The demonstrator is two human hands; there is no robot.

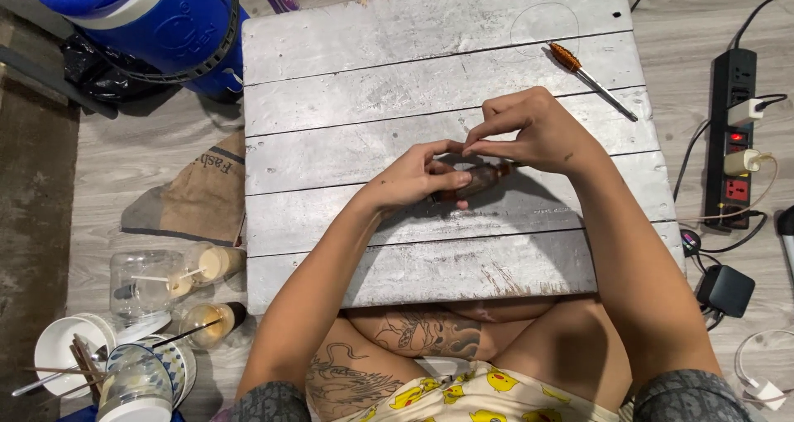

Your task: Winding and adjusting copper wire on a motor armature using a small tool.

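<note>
A: How is the small brown bottle being held?

B: It is gripped on its side by the left hand, just above the middle of the grey wooden table. Its far end is pinched by the fingertips of the right hand, which are closed on the cap or tip there; which of the two cannot be told.

A: What should be minded for the step to go well?

B: The body is best kept steady in the left hand while only the right fingers are turned. The bottle should be kept low over the boards, so little is lost if it slips. The brush lying well apart at the far right corner need not be disturbed.
</note>
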